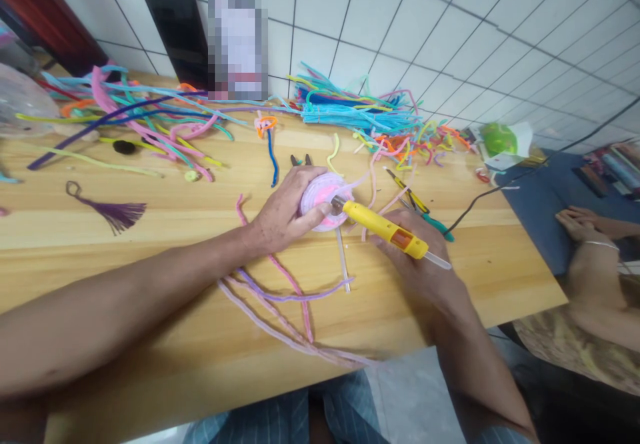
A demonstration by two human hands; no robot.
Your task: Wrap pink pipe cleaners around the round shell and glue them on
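My left hand [286, 209] is wrapped round a pink and lilac coil of pipe cleaners [316, 197], holding it over the table. In my right hand [417, 251] is a yellow hot glue gun [385, 227], its metal nozzle touching the coil's middle. A clear glue stick [439, 261] pokes out of the gun's back end. Below the coil, another clear stick [343, 261] points down toward the table. Loose pink and purple pipe cleaners [280, 296] lie beside my left forearm.
Bundled blue pipe cleaners [350, 116] and loose coloured ones [150, 117] lie along the tiled wall, under two phones [173, 27]. A utility knife [407, 191] and a purple tassel [113, 212] rest on the wooden table. A black cord [480, 197] crosses at right, near another person's hands [580, 223].
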